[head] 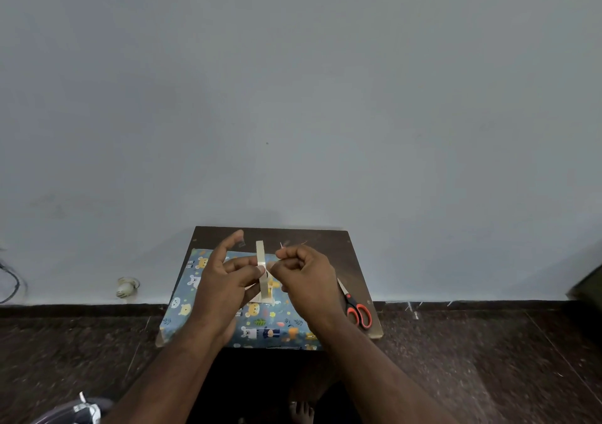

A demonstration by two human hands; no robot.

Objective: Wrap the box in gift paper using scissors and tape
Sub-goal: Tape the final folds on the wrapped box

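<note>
A box wrapped in blue gift paper with cartoon animals lies on a small dark wooden table. Above the box, my left hand holds a roll of clear tape upright, with the index finger raised. My right hand pinches the tape's free end at the roll's right side. Red-handled scissors lie on the table to the right of the box, partly behind my right wrist.
The table stands against a grey wall on a dark stone floor. A white plug sits at the wall's base on the left. My foot shows below the table. A shoe lies bottom left.
</note>
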